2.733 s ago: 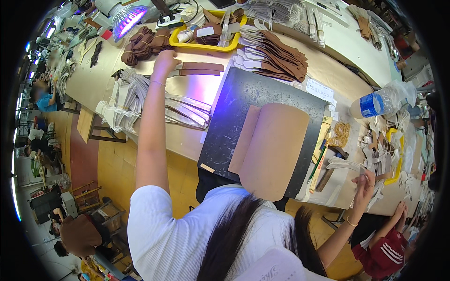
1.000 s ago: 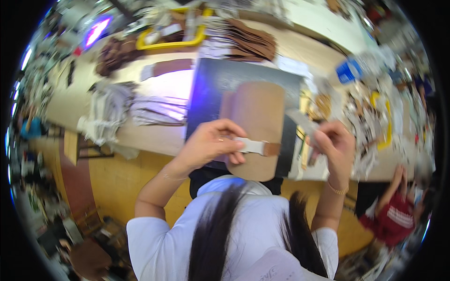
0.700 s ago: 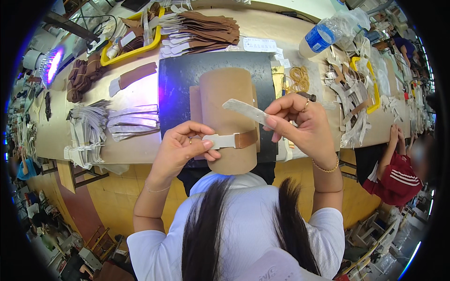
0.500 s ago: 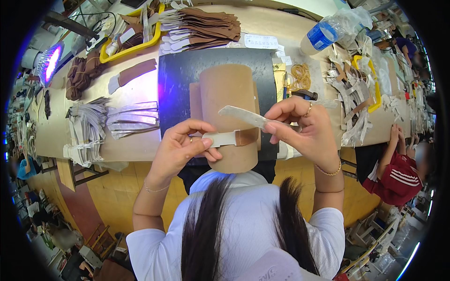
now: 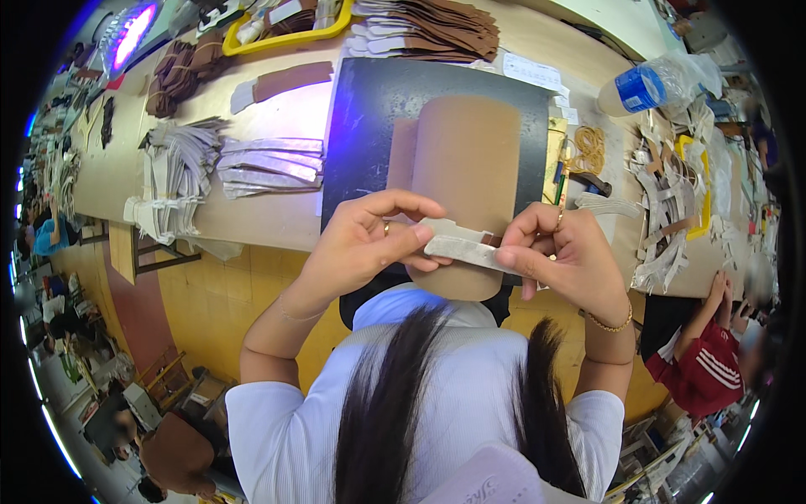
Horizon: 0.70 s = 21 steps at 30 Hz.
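Note:
My left hand (image 5: 378, 239) pinches the end of a white and brown strip (image 5: 449, 228) that lies across a rounded brown form (image 5: 468, 160). Between finger and thumb, my right hand (image 5: 575, 256) grips a separate greyish-white strip (image 5: 463, 250). This second strip lies in front of the first, just below it, and hides part of it; whether the two touch I cannot tell. The form rests on a dark board (image 5: 365, 126) at the table's near edge.
Piles of white strips (image 5: 269, 164) and brown-and-white strips (image 5: 445, 34) lie left and behind. A yellow tray (image 5: 290, 38) stands far left. Rubber bands (image 5: 589, 147), a bottle (image 5: 630, 91) and scrap strips (image 5: 663, 202) are at right. A person in a red shirt (image 5: 701, 365) sits beyond.
My right hand has lowered its strip from above, bringing it in front of the left-hand strip. The view has shifted, so the table things appear farther up.

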Motion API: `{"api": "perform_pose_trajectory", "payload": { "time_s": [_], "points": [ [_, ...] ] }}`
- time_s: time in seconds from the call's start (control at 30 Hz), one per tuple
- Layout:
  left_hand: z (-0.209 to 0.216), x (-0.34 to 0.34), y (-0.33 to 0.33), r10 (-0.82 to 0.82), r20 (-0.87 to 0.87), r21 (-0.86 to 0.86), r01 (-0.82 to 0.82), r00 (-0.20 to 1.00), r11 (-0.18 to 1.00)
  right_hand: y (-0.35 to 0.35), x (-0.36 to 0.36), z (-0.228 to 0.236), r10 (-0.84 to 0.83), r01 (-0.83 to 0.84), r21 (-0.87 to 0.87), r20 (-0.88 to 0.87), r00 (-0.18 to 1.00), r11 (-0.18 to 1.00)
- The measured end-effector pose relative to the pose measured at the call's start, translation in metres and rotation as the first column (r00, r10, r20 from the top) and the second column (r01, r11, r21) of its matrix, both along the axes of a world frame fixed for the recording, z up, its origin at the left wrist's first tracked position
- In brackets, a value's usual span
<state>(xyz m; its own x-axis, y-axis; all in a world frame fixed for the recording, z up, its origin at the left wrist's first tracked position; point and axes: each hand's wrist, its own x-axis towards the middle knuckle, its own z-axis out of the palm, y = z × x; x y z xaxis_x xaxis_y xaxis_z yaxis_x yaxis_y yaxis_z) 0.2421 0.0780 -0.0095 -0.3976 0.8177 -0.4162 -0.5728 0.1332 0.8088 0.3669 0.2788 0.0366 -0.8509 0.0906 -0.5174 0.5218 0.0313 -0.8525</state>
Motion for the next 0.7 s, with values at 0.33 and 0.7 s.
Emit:
{"api": "perform_pose_trajectory", "payload": {
  "time_s": [0.33,0.7],
  "points": [
    [-0.010,0.001,-0.010,0.030,0.133,0.106,-0.045,0.991,0.993,-0.005,-0.012,-0.014,0.019,-0.019,-0.001,0.037,0.999,1.000],
    [-0.011,0.003,-0.008,0.038,0.096,0.067,-0.045,0.995,0.997,-0.006,-0.014,-0.014,0.006,-0.006,0.006,0.028,1.000,1.000]
  ]
}}
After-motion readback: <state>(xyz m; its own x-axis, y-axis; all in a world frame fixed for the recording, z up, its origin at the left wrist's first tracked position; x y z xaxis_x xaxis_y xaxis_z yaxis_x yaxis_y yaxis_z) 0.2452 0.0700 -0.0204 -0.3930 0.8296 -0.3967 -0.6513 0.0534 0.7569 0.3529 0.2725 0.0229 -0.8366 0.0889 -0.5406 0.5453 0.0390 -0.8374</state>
